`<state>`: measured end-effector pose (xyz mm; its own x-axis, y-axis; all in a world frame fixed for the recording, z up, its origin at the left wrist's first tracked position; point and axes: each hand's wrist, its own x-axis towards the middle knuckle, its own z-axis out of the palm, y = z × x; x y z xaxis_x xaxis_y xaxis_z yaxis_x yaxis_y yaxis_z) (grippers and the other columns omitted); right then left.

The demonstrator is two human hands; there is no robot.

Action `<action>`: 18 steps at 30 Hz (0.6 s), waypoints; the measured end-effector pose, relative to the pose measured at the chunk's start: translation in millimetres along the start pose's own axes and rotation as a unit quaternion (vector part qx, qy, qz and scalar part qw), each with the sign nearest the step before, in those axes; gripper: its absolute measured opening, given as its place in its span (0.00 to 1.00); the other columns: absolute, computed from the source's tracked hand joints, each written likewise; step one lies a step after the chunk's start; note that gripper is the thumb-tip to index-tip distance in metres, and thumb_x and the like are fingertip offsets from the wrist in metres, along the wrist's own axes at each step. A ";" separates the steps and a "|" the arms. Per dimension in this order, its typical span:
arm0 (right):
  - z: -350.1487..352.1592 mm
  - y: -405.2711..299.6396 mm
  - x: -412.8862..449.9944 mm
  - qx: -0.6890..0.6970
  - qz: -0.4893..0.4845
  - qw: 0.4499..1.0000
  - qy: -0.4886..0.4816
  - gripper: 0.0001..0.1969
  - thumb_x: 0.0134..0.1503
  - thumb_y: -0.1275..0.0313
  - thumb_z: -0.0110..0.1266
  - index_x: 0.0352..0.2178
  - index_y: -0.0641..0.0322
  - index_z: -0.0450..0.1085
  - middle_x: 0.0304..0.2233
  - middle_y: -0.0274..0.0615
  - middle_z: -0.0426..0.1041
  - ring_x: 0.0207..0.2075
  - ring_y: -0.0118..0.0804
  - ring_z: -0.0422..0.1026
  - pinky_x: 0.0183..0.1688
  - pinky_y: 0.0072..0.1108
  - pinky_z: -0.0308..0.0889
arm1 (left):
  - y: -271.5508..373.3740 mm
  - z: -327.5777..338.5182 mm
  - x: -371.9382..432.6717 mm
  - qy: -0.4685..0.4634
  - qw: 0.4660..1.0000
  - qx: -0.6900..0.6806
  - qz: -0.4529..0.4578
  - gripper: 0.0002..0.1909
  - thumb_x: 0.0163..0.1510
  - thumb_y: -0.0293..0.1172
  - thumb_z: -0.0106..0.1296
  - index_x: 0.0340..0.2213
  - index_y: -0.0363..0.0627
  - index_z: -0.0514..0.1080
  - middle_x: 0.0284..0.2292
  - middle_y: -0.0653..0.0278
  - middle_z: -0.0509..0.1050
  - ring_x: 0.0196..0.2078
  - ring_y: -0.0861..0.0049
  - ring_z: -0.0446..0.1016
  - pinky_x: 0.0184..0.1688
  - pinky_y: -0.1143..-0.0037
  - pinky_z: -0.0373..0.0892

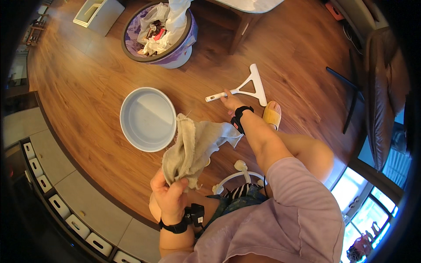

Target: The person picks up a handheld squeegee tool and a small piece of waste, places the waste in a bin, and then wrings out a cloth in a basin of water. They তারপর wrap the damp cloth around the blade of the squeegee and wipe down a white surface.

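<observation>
My left hand [171,194] grips one end of a beige cloth [189,139] with frayed edges. The cloth hangs in folds between my arms, beside a round, light-blue plastic basin [148,93] with what looks like water in it. Farther forward, the fingers of my right hand [232,101] are closed around the handle of a white window squeegee [256,83]. Its wide blade end points right, close to the yellow slipper [272,115] on my foot. Black straps with small devices circle both wrists.
A lined waste bin [187,54] holding rubbish stands ahead, beside a wooden table leg [241,33]. A white box [102,16] is at the far left. Low cabinets [49,154] with white bins run along the left. A wheeled stool base [241,166] sits beneath me, and a brown leather chair [378,98] is at right.
</observation>
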<state>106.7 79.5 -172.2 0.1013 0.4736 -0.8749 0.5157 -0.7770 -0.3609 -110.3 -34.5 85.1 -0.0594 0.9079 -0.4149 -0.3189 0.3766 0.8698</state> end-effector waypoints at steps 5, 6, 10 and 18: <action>21.2 32.8 23.1 0.121 -0.041 0.984 0.125 0.21 0.49 0.58 0.39 0.42 0.56 0.62 0.41 0.52 0.65 0.44 0.49 0.63 0.46 0.31 0.57 | 5.8 1.4 15.4 0.020 1.000 0.010 0.017 0.20 0.34 0.16 0.41 0.35 0.29 0.67 0.30 0.64 0.70 0.32 0.82 0.67 0.36 0.84 0.61; 23.8 35.8 9.5 0.139 -0.011 0.984 0.111 0.22 0.48 0.56 0.42 0.41 0.57 0.63 0.38 0.51 0.67 0.41 0.49 0.65 0.44 0.30 0.59 | 3.4 -2.5 18.8 0.005 0.999 0.029 0.026 0.22 0.33 0.18 0.38 0.36 0.27 0.66 0.32 0.61 0.70 0.35 0.77 0.67 0.40 0.82 0.61; 30.1 74.3 1.6 0.113 -0.083 0.962 0.236 0.13 0.41 0.62 0.52 0.27 0.58 0.63 0.26 0.48 0.68 0.32 0.46 0.68 0.34 0.27 0.62 | 4.7 2.9 36.1 -0.021 0.992 0.111 0.055 0.20 0.34 0.17 0.37 0.34 0.27 0.66 0.30 0.63 0.70 0.33 0.80 0.66 0.37 0.84 0.60; -46.8 55.8 -175.4 0.413 -0.234 0.877 -0.069 0.11 0.49 0.78 0.40 0.37 0.59 0.58 0.25 0.36 0.62 0.20 0.25 0.64 0.21 0.15 0.62 | 22.4 28.1 49.7 -0.155 0.977 0.057 0.134 0.19 0.36 0.16 0.36 0.33 0.31 0.69 0.26 0.65 0.71 0.27 0.85 0.67 0.30 0.85 0.63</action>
<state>157.5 -27.5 -23.8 -0.0909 0.8100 -0.5793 -0.3255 -0.5740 -0.7514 -93.8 24.3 91.4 0.1676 0.9824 -0.0823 -0.2224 0.1190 0.9677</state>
